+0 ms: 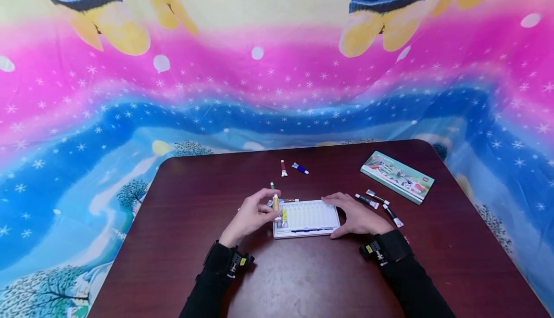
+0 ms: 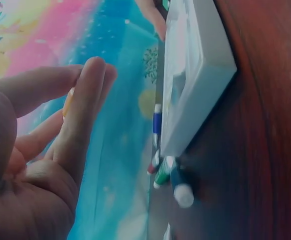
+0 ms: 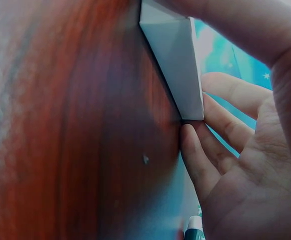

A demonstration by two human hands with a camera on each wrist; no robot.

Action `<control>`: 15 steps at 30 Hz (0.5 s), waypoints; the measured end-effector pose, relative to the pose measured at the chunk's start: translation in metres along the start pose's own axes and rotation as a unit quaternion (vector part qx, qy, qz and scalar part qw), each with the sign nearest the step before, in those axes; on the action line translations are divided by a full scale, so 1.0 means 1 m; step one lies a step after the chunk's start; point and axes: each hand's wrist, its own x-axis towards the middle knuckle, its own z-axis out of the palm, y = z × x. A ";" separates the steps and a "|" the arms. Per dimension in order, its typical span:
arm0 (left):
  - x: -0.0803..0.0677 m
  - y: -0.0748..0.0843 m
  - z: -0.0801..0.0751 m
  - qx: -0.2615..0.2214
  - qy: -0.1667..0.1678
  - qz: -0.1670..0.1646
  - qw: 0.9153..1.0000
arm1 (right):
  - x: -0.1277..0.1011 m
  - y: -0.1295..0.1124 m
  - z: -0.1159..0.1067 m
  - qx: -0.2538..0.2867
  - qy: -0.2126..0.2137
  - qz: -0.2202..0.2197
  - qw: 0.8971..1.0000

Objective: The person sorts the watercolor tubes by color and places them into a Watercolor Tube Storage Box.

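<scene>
My left hand pinches an ochre-yellow paint tube upright over the left end of a white plastic tray. In the left wrist view the fingers hide most of that tube. A bright yellow paint tube lies in the tray's left slots, and a slim dark blue stick, like a brush, lies along its front. My right hand holds the tray's right end, thumb at the near corner and fingers at the far one. In the right wrist view, fingertips touch the tray's wall.
Behind the tray lie a red tube, a blue tube and a green tube. Several dark tubes lie right of my right hand. A pale green box sits at the back right. A printed curtain hangs behind the table.
</scene>
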 end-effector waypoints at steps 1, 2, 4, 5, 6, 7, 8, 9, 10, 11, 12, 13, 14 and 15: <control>0.000 -0.001 0.002 -0.001 -0.002 0.005 1.000 | 0.000 0.000 0.000 0.001 0.000 0.002 1.000; 0.001 -0.002 0.003 -0.002 -0.004 0.010 1.000 | 0.000 -0.001 0.000 0.002 0.000 0.004 1.000; 0.001 -0.002 0.007 -0.003 -0.003 0.021 1.000 | 0.000 -0.001 0.001 0.003 0.000 0.004 1.000; 0.002 -0.001 0.008 0.000 0.000 0.022 1.000 | 0.000 -0.002 0.001 0.004 -0.001 0.004 1.000; 0.002 -0.001 0.010 0.009 0.004 0.024 1.000 | 0.000 -0.002 0.001 0.006 -0.002 0.004 1.000; 0.002 -0.001 0.011 0.024 0.011 0.025 0.999 | 0.000 -0.002 0.001 0.005 -0.002 0.003 1.000; 0.002 -0.001 0.012 0.041 0.019 0.024 0.999 | 0.000 -0.003 0.001 0.006 -0.003 0.003 1.000; 0.002 -0.001 0.014 0.059 0.027 0.023 0.998 | 0.000 -0.003 0.001 0.005 -0.004 0.001 1.000; 0.002 -0.002 0.015 0.079 0.034 0.021 0.996 | 0.000 -0.003 0.000 0.003 -0.003 0.001 1.000; 0.002 -0.003 0.016 0.100 0.042 0.024 0.994 | 0.000 -0.003 0.000 0.004 -0.003 0.003 1.000; 0.003 -0.004 0.017 0.124 0.050 0.026 0.991 | 0.000 -0.003 0.000 0.003 -0.003 0.002 1.000; 0.004 -0.005 0.019 0.146 0.059 0.029 0.987 | 0.000 -0.003 -0.001 0.002 -0.002 0.002 1.000; 0.005 -0.006 0.021 0.167 0.068 0.033 0.983 | 0.000 -0.003 -0.001 0.002 -0.001 0.001 1.000; 0.005 -0.007 0.023 0.185 0.076 0.038 0.979 | 0.000 -0.003 -0.002 0.001 -0.001 0.000 1.000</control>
